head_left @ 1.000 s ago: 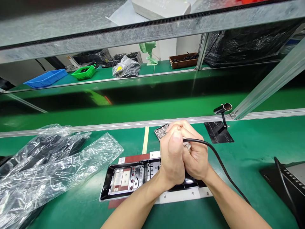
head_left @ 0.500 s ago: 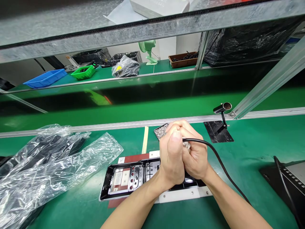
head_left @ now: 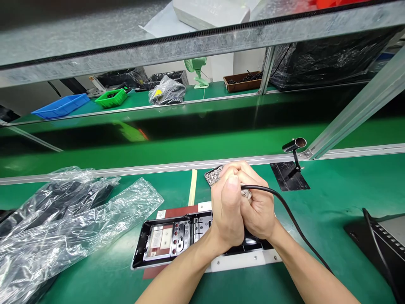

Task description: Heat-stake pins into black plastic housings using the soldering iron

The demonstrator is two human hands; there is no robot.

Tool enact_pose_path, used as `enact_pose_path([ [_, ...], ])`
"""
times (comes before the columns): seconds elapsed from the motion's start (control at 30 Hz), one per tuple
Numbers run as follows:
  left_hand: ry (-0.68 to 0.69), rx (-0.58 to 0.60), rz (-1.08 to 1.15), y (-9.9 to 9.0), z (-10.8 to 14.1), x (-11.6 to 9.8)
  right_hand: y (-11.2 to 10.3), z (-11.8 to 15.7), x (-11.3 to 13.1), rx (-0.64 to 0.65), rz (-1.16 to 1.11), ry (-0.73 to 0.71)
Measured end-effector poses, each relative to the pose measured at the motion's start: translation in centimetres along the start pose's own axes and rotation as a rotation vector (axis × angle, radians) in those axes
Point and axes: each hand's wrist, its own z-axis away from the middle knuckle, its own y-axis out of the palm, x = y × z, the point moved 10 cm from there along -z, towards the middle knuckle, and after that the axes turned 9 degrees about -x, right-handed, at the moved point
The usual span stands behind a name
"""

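Observation:
My left hand and my right hand are closed together over the right part of a black frame. Both wrap round a tool, mostly hidden, whose pale end shows between them. A black cable runs from that end down to the right. The frame holds metal plates with holes and lies on a brown-red board with white strips. Just behind my left hand, a small tray of screws is partly covered.
Clear plastic bags lie at the left. A black holder stands behind to the right, below a slanted metal post. A dark device sits at the right edge. A metal shelf crosses above.

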Motion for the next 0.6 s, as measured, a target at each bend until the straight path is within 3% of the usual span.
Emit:
enact_pose_path([
  [0.6,-0.011,0.001,-0.044,-0.23,0.15,0.43,0.06,-0.01,-0.05,0.001,-0.011,-0.005],
])
